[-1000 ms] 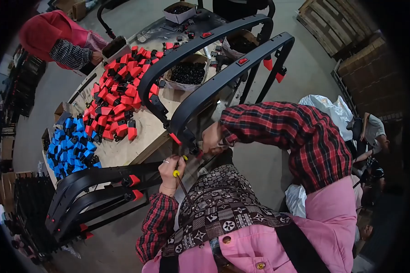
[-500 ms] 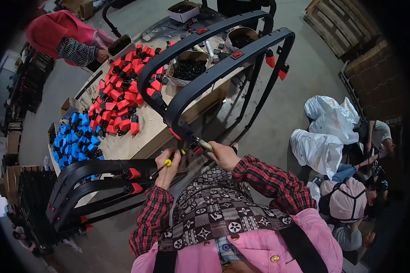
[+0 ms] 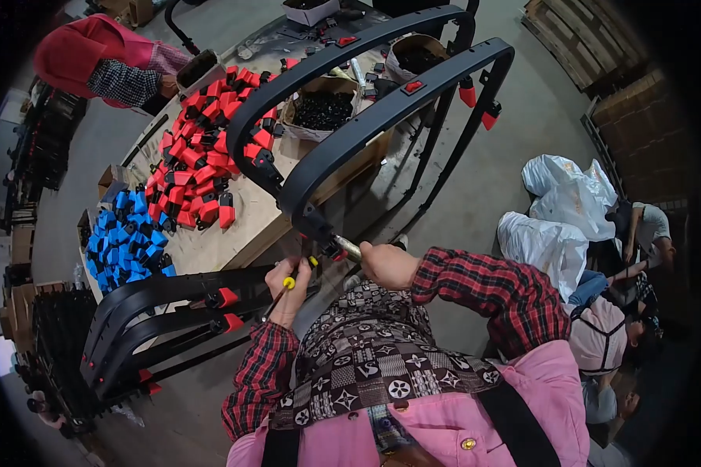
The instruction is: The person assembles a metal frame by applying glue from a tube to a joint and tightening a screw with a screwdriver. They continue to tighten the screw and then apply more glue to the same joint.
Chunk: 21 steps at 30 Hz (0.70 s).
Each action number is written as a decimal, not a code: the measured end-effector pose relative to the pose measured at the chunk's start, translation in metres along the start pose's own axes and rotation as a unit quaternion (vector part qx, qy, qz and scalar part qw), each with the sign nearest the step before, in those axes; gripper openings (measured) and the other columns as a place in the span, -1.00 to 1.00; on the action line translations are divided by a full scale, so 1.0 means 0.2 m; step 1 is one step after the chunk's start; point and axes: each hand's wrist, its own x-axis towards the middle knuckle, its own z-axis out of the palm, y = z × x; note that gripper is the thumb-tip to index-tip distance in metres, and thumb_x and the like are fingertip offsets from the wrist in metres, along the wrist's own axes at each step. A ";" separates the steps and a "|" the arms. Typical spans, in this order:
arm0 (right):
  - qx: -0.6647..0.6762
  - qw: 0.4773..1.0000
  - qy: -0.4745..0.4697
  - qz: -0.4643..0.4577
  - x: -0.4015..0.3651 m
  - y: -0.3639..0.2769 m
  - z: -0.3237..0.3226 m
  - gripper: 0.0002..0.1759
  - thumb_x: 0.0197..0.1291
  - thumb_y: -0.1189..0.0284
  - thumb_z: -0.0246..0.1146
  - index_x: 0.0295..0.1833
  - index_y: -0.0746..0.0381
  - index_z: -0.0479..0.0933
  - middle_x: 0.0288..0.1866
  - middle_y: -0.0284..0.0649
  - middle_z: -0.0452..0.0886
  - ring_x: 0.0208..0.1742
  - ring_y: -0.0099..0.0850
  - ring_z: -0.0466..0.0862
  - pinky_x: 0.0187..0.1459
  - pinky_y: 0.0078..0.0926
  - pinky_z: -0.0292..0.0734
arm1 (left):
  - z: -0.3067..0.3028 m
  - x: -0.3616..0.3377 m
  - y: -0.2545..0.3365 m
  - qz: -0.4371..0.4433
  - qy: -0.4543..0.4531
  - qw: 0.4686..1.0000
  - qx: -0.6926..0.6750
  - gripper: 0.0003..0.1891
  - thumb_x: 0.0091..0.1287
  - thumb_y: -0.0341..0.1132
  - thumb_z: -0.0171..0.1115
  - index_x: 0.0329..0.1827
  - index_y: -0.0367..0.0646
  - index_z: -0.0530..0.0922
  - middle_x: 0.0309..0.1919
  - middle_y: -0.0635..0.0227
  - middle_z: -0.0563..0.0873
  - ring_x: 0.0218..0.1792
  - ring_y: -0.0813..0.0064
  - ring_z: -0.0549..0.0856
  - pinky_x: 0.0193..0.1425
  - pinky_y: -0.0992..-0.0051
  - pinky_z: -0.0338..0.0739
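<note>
My left hand (image 3: 285, 294) is closed around a thin dark rod with yellow pieces (image 3: 289, 282) on it. In my right hand (image 3: 389, 267) is a silver cylindrical tool (image 3: 349, 248), most of it hidden by the fingers. Its front end meets the red fitting (image 3: 337, 254) at the lower end of a curved black frame (image 3: 343, 152). That frame stands upright beside a second, similar curved bar and leans over the worktable. Left of my left hand, more black curved frames (image 3: 163, 296) with red clips (image 3: 226, 296) lie against the table edge.
On the worktable (image 3: 210, 243) are piles of red-and-black parts (image 3: 195, 163) and blue parts (image 3: 128, 241). Boxes of small black pieces (image 3: 322, 109) stand behind. A co-worker (image 3: 109, 62) is at the far left. White sacks (image 3: 549, 241) and seated people (image 3: 600, 327) are on the right.
My right hand has shifted slightly right, with the elbow swung outward. The silver tool stays at the frame's end. My left hand keeps its grip and has barely moved.
</note>
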 end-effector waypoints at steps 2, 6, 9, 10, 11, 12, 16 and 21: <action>0.014 0.999 -0.026 0.016 0.00 -0.06 -0.07 -0.74 0.03 0.41 0.03 -0.24 0.40 0.38 -0.47 0.09 0.52 -0.33 0.02 0.56 -0.29 -0.13 0.45 | 0.00 0.01 -0.01 0.034 0.004 0.999 0.009 -0.94 0.06 -0.47 0.19 -0.47 -0.28 0.52 -0.66 0.24 0.55 -0.64 0.45 0.54 -0.51 0.55 0.39; -0.023 0.996 -0.081 -0.009 0.13 -0.11 -0.18 -0.75 -0.02 0.44 0.02 -0.34 0.46 0.42 -0.49 0.06 0.54 -0.43 0.01 0.54 -0.35 -0.21 0.44 | 0.00 0.01 -0.01 0.069 0.012 0.997 0.032 -0.96 0.04 -0.50 0.19 -0.46 -0.27 0.52 -0.63 0.19 0.57 -0.62 0.31 0.57 -0.50 0.50 0.42; -0.207 0.911 -0.344 -0.096 0.26 -0.23 -0.32 -0.78 -0.11 0.46 0.05 -0.47 0.42 0.50 -0.51 0.01 0.56 -0.49 -0.13 0.57 -0.38 -0.32 0.45 | -0.01 0.03 -0.01 0.113 0.009 0.992 0.047 -0.96 0.03 -0.51 0.19 -0.47 -0.26 0.51 -0.61 0.18 0.58 -0.60 0.29 0.58 -0.50 0.49 0.42; -0.119 0.924 -0.358 -0.061 0.28 -0.23 -0.33 -0.82 -0.08 0.46 0.05 -0.52 0.37 0.47 -0.57 -0.08 0.51 -0.54 -0.23 0.53 -0.45 -0.37 0.41 | -0.01 0.02 -0.03 0.116 0.000 0.991 0.069 -0.94 0.03 -0.51 0.21 -0.46 -0.27 0.51 -0.58 0.16 0.59 -0.58 0.27 0.60 -0.49 0.48 0.44; -0.034 0.928 -0.369 -0.023 0.28 -0.22 -0.34 -0.83 -0.06 0.46 0.05 -0.57 0.32 0.44 -0.62 -0.17 0.47 -0.60 -0.33 0.48 -0.52 -0.42 0.37 | -0.02 0.02 -0.03 0.121 0.003 0.990 0.066 -0.94 0.03 -0.51 0.21 -0.46 -0.27 0.51 -0.58 0.16 0.59 -0.58 0.27 0.60 -0.49 0.48 0.44; 0.048 0.925 -0.377 0.016 0.28 -0.20 -0.36 -0.81 -0.04 0.45 0.05 -0.62 0.27 0.41 -0.68 -0.25 0.42 -0.65 -0.43 0.43 -0.59 -0.47 0.33 | -0.02 0.03 -0.02 0.137 0.010 0.989 0.057 -0.94 0.03 -0.51 0.21 -0.45 -0.28 0.50 -0.58 0.16 0.59 -0.57 0.27 0.60 -0.49 0.48 0.44; 0.531 0.793 -0.242 0.174 0.21 0.01 -0.11 -0.86 0.06 0.46 0.06 -0.52 0.23 0.32 -0.69 -0.36 0.35 -0.70 -0.55 0.36 -0.71 -0.58 0.23 | 0.01 0.03 -0.02 0.148 0.032 0.988 0.036 -0.90 -0.04 -0.56 0.21 -0.47 -0.26 0.48 -0.58 0.19 0.56 -0.61 0.26 0.57 -0.54 0.47 0.43; 0.314 0.921 0.230 0.035 0.15 0.10 0.22 -0.80 0.10 0.37 0.10 -0.25 0.27 0.30 -0.55 -0.07 0.44 -0.49 -0.17 0.51 -0.45 -0.29 0.39 | 0.01 0.00 -0.03 0.052 0.027 0.998 0.001 -0.92 0.03 -0.50 0.21 -0.46 -0.30 0.49 -0.64 0.16 0.54 -0.60 0.31 0.57 -0.53 0.52 0.40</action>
